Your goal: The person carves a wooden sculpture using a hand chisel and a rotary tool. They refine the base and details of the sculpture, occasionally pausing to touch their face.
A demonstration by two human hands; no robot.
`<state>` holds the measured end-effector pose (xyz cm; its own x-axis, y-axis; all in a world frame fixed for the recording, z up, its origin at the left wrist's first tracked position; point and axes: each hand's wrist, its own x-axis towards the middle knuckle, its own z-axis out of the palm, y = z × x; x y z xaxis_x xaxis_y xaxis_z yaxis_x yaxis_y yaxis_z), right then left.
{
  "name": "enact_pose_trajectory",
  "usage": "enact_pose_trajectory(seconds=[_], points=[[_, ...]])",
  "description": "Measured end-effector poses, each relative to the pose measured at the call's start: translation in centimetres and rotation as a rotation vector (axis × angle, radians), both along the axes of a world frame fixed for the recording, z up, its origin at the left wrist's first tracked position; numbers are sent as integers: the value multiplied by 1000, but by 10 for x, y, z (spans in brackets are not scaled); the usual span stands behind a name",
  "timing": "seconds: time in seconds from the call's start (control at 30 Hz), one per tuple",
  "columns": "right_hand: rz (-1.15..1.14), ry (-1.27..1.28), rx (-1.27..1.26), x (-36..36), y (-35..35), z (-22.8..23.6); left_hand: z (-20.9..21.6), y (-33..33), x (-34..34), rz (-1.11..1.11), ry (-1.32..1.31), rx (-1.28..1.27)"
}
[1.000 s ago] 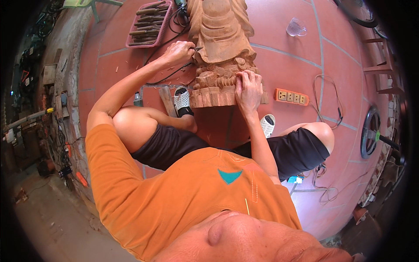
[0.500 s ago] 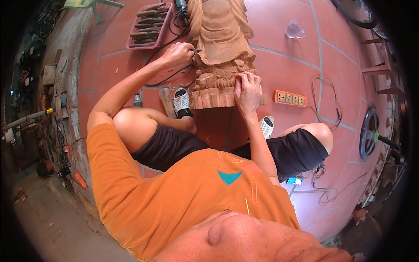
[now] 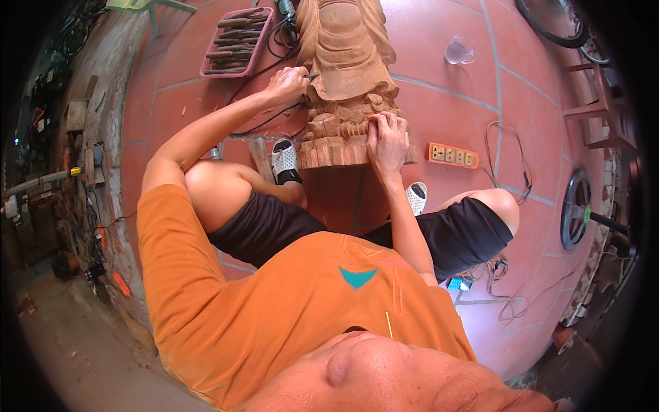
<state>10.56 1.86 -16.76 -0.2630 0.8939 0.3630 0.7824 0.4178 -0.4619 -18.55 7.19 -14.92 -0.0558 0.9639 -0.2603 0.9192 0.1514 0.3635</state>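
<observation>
A carved wooden statue (image 3: 343,58) lies on the floor between my legs, its jagged carved base (image 3: 333,152) toward me. My left hand (image 3: 288,84) is closed at the statue's left side, against the edge of the carved robe. From its fingers pokes the dark tip of a small carving tool (image 3: 313,76); the fist hides the rest. On the right side of the base, my right hand (image 3: 388,143) presses down with its fingers bent over the carved ridges.
A pink basket (image 3: 259,49) of wooden-handled carving tools stands at the far left, with a corded power tool (image 3: 285,12) beside it. On the right are a clear cup (image 3: 458,51), an orange power strip (image 3: 452,155) and a dark wheel (image 3: 575,209). Wood chips lie left of the statue.
My left hand has shifted slightly and turned a little against the statue's side. My right hand stays on the base. The whole view has moved a touch.
</observation>
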Motion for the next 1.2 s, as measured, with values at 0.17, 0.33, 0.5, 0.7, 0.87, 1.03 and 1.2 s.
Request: enact_pose_trajectory(seconds=[0.17, 0.33, 0.5, 0.7, 0.87, 1.03, 1.2], points=[[8, 5, -4, 1, 1, -3, 3, 1, 3, -23, 65, -45], [15, 16, -4, 2, 1, -4, 0, 0, -11, -55, 4, -48], [2, 0, -17, 1, -1, -3, -4, -5, 0, 29, 10, -7], [11, -5, 2, -1, -2, -4, -11, -3, -6, 22, -19, 5], [12, -9, 28, -1, 2, -7, -10, 1, 1, -37, 81, -9], [-88, -120, 110, 3, 5, -1, -32, 14, -17, -224, -72, 96], [-53, -66, 88, 2, 2, -15, -89, 22, -66, -204, -164, 76]])
